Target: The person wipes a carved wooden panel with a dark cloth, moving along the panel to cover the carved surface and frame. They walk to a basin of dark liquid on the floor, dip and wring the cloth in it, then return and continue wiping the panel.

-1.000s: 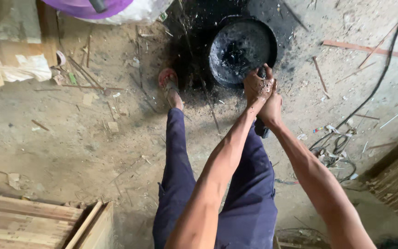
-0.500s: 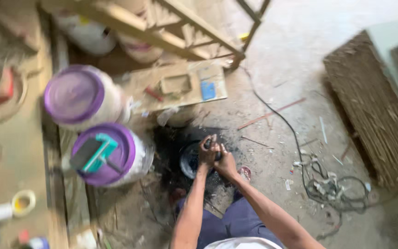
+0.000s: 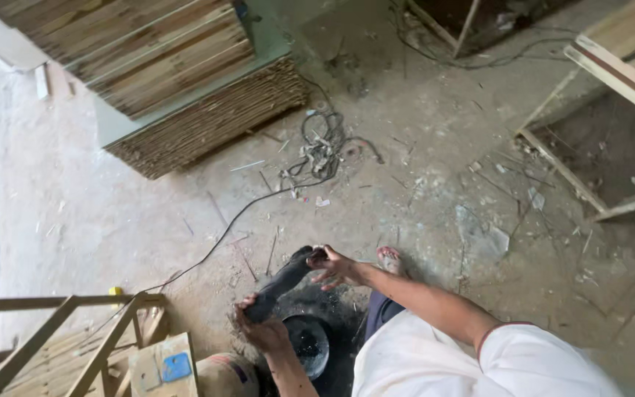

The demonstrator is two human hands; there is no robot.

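Observation:
Both my hands grip a long, soot-black object (image 3: 281,281) that slants above a black bowl (image 3: 309,347) on the blackened floor. My left hand (image 3: 260,329) holds its lower end, close to the bowl's rim. At the object's upper end my right hand (image 3: 336,266) has its fingers curled around the tip. My white sleeve (image 3: 479,360) and dark trouser leg fill the lower right, and my bare foot (image 3: 391,257) rests just beyond the right hand.
A tangled black cable (image 3: 321,151) runs across the dusty concrete floor. A stack of thin wooden slats (image 3: 207,121) lies upper left, wooden frames (image 3: 597,73) stand upper right, and a wooden rack (image 3: 75,331) and a flat box with a blue patch (image 3: 162,365) sit lower left.
The view has swung round, so the slat stack now sits upper left. My hands have drawn apart from clasped together to the two ends of the black object above the bowl.

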